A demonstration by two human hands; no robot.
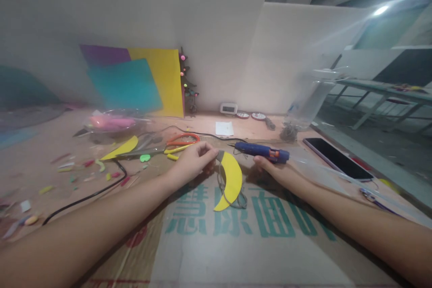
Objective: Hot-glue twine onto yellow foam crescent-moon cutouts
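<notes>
My left hand (194, 159) is closed, with thumb and fingers pinching the upper tip of a yellow crescent moon cutout (232, 180). Grey cord (220, 156) covers that tip, and loose loops of it hang around the crescent down to its lower end. My right hand (275, 168) is closed at the underside of a blue glue gun (259, 149) with an orange trigger; most of its fingers are hidden. The gun's nozzle points left, a short distance from the cord-covered tip, apart from it.
Orange-handled scissors (182, 140) and another yellow cutout (123, 147) lie left of my hands, among scattered clay bits (101, 165) and a black cable (101, 193). A phone (337, 157) rests at right. Coloured sheets (124, 83) lean on the back wall near a small white clock (228, 108).
</notes>
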